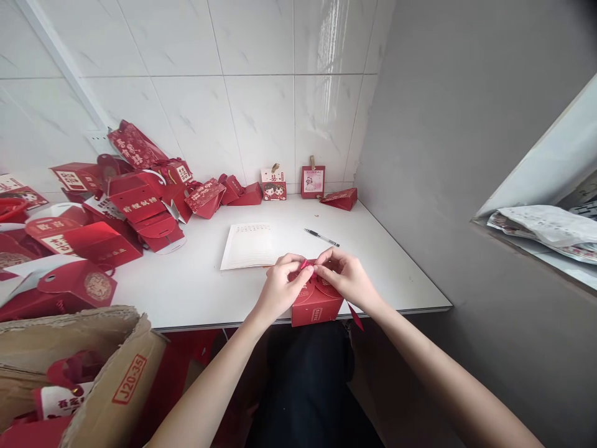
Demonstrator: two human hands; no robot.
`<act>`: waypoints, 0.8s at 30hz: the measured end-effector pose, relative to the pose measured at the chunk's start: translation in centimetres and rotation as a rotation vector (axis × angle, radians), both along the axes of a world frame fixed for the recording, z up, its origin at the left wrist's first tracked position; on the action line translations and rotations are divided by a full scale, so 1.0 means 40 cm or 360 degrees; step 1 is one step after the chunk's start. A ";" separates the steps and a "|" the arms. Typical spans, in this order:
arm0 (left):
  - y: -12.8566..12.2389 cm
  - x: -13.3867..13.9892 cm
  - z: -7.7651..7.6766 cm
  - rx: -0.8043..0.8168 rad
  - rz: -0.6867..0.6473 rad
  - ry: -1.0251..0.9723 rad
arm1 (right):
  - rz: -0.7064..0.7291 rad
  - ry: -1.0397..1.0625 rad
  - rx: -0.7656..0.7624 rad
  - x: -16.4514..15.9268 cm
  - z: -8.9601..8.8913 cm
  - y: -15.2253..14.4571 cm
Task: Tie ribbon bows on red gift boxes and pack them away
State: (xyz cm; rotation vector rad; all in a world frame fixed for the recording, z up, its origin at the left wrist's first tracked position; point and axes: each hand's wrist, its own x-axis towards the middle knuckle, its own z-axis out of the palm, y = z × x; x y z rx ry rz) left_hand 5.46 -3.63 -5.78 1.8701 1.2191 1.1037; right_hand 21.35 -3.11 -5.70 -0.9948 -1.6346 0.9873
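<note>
A red gift box with printed gold lettering rests at the front edge of the white table. Both hands meet over its top, pinching a red ribbon there. My left hand has thumb and forefinger closed on the ribbon. From the other side, my right hand pinches it too, with fingertips close to the left thumb. One ribbon tail hangs down past the box's right side. The fingers partly cover the ribbon, so its exact shape is hidden.
An open notebook and a pen lie behind the box. Many red gift boxes are heaped at the left, with several more along the tiled wall. A cardboard carton stands at the front left. A grey wall bounds the right.
</note>
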 end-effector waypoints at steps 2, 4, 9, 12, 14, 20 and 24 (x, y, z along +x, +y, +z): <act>0.004 0.002 -0.003 -0.0065 -0.0008 -0.0070 | 0.0014 -0.0027 0.0005 0.001 0.003 0.001; 0.008 0.004 -0.006 -0.0128 -0.0038 -0.0151 | 0.0018 -0.0068 0.0034 0.000 0.004 0.001; 0.012 0.007 -0.014 -0.0272 -0.0102 -0.0391 | -0.0082 -0.0289 0.0283 -0.002 -0.004 -0.005; 0.010 0.006 -0.014 -0.0308 -0.0111 -0.0448 | -0.0210 -0.0464 0.0666 0.006 -0.010 -0.017; 0.009 0.003 -0.014 -0.0326 -0.0138 -0.0469 | -0.0219 -0.0578 0.0891 0.015 -0.012 -0.029; 0.009 -0.006 -0.013 -0.0441 -0.0241 -0.0587 | -0.0231 -0.0958 0.1197 0.028 0.000 -0.054; 0.008 -0.010 -0.010 -0.0538 -0.0306 -0.0606 | -0.0353 -0.1215 0.1351 0.024 0.013 -0.054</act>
